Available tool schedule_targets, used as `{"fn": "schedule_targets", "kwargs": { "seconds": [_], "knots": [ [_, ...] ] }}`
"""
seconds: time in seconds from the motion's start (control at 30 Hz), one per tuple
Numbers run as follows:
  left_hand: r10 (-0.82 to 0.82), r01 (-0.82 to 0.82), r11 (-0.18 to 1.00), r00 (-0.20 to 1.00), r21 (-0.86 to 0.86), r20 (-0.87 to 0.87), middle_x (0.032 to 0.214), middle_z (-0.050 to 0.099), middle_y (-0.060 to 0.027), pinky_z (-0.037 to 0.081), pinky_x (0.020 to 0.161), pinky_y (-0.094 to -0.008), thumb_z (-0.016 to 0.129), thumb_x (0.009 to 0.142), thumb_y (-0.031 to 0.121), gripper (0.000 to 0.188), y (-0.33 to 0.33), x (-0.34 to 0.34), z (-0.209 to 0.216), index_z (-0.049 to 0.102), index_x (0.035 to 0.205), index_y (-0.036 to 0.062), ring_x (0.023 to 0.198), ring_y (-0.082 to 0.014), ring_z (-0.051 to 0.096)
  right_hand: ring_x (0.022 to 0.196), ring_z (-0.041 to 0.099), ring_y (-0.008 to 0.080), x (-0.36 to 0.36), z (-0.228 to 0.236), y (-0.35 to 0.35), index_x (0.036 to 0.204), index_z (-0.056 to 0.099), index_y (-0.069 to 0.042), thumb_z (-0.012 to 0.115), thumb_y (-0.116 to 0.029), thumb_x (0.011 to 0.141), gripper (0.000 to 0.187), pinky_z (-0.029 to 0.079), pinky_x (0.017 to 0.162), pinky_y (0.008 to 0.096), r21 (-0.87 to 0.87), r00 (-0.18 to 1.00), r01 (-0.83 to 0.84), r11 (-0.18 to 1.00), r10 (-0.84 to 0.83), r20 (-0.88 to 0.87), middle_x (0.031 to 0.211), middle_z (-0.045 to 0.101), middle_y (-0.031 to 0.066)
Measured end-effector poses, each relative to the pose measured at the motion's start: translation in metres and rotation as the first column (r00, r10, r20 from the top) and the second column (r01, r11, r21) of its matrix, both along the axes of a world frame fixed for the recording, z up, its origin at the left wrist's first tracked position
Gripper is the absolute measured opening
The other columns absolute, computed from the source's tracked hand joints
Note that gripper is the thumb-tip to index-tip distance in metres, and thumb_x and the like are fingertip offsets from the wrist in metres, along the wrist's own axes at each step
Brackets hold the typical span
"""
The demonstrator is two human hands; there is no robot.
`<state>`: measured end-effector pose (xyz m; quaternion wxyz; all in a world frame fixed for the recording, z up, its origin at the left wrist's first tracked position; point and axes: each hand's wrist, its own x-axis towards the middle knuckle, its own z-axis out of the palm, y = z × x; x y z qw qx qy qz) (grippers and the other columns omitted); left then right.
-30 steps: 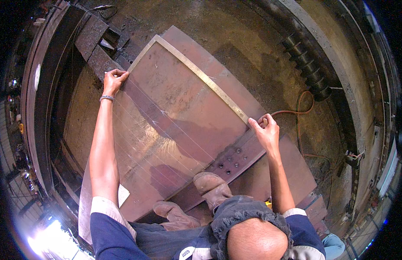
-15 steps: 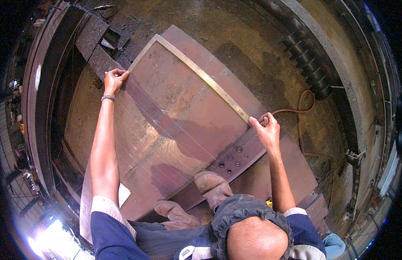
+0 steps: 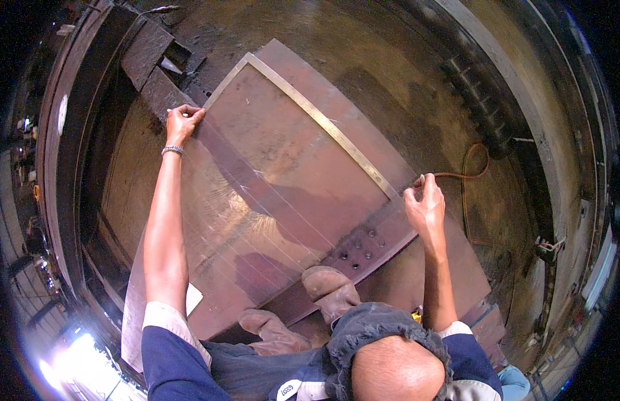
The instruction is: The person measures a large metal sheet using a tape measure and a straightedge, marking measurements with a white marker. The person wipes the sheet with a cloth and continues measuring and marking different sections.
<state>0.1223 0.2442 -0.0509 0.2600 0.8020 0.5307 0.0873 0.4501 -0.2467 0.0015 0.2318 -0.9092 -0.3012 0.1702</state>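
I stand on a large rusty-brown steel plate (image 3: 276, 154) that lies on the floor. A long, pale metal square (image 3: 323, 120) lies across the plate's far part. My left hand (image 3: 183, 121) presses down at the plate's left edge, fingertips pinched together. My right hand (image 3: 425, 204) is at the right edge, next to the end of the square, thumb and fingers pinched as if on a thin line. The line itself is too fine to make out. Faint pale straight marks (image 3: 256, 200) cross the plate between my hands. My two boots (image 3: 330, 287) rest on the near part.
A strip with several bolt holes (image 3: 360, 247) crosses the plate near my right boot. An orange hose (image 3: 470, 167) curls on the floor beyond my right hand. Dark steel beams (image 3: 146, 60) lie at the far left. A ribbed part (image 3: 484, 107) lies at the far right.
Both hands stay at the plate's edges, pinched as before. They have shifted only slightly, and the plate and the square have not moved.
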Motion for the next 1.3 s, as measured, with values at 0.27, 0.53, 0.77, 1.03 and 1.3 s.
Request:
{"fn": "schedule_targets", "kwargs": {
  "seconds": [0.27, 0.53, 0.77, 1.03, 1.3],
  "knots": [
    [0.044, -0.042, 0.998, 0.998, 0.038, -0.044, 0.083, 0.075, -0.0087, 0.054, 0.07, -0.0317, 0.082, 0.076, 0.03, 0.024, -0.002, -0.009, 0.009, 0.078, 0.087, 0.0086, 0.075, -0.0166, 0.07, 0.08, 0.06, 0.0514, 0.001, 0.051, 0.128, 0.103, 0.044, 0.003, 0.047, -0.007, 0.092, 0.015, 0.042, 0.068, 0.0586, 0.098, 0.87, -0.44, 0.893, 0.45, -0.202, 0.081, 0.06, 0.0319],
    [0.152, -0.152, 0.988, 0.987, 0.01, -0.044, 0.078, 0.074, -0.0081, 0.054, 0.068, -0.0335, 0.083, 0.074, 0.031, 0.024, -0.015, 0.01, 0.014, 0.078, 0.086, 0.0104, 0.069, -0.0178, 0.07, 0.085, 0.065, 0.0476, -0.009, 0.018, 0.293, 0.109, 0.049, 0.008, 0.05, -0.006, 0.085, 0.028, 0.052, 0.074, 0.0533, 0.129, 0.775, -0.632, 0.764, 0.617, 0.14, 0.084, 0.065, 0.0312],
    [0.182, -0.181, 0.983, 0.983, 0.024, -0.032, 0.08, 0.074, -0.0087, 0.054, 0.068, -0.0345, 0.083, 0.074, 0.03, 0.024, -0.024, 0.014, 0.019, 0.078, 0.087, 0.0107, 0.072, -0.0203, 0.071, 0.085, 0.067, 0.0447, -0.021, -0.011, 0.361, 0.097, 0.061, 0.002, 0.057, -0.007, 0.084, 0.016, 0.054, 0.074, 0.0513, 0.191, 0.816, -0.573, 0.797, 0.532, 0.225, 0.087, 0.068, 0.0265],
    [0.211, -0.211, 0.977, 0.977, -0.005, -0.036, 0.079, 0.074, -0.0096, 0.054, 0.068, -0.0359, 0.083, 0.074, 0.027, 0.021, -0.026, 0.019, 0.019, 0.077, 0.085, 0.0101, 0.073, -0.0203, 0.07, 0.084, 0.067, 0.0429, -0.034, -0.017, 0.373, 0.085, 0.067, 0.002, 0.059, -0.007, 0.083, 0.012, 0.054, 0.074, 0.0504, 0.206, 0.768, -0.624, 0.754, 0.545, 0.336, 0.085, 0.067, 0.0269],
    [0.18, -0.179, 0.984, 0.982, 0.021, -0.053, 0.081, 0.074, -0.0097, 0.054, 0.069, -0.035, 0.083, 0.075, 0.03, 0.022, -0.015, 0.014, 0.007, 0.077, 0.087, 0.0126, 0.075, -0.0208, 0.071, 0.08, 0.067, 0.0451, -0.033, -0.011, 0.371, 0.078, 0.065, 0.004, 0.06, -0.005, 0.079, 0.011, 0.054, 0.073, 0.0501, 0.205, 0.715, -0.688, 0.696, 0.602, 0.355, 0.079, 0.064, 0.0299]
  ]
}}
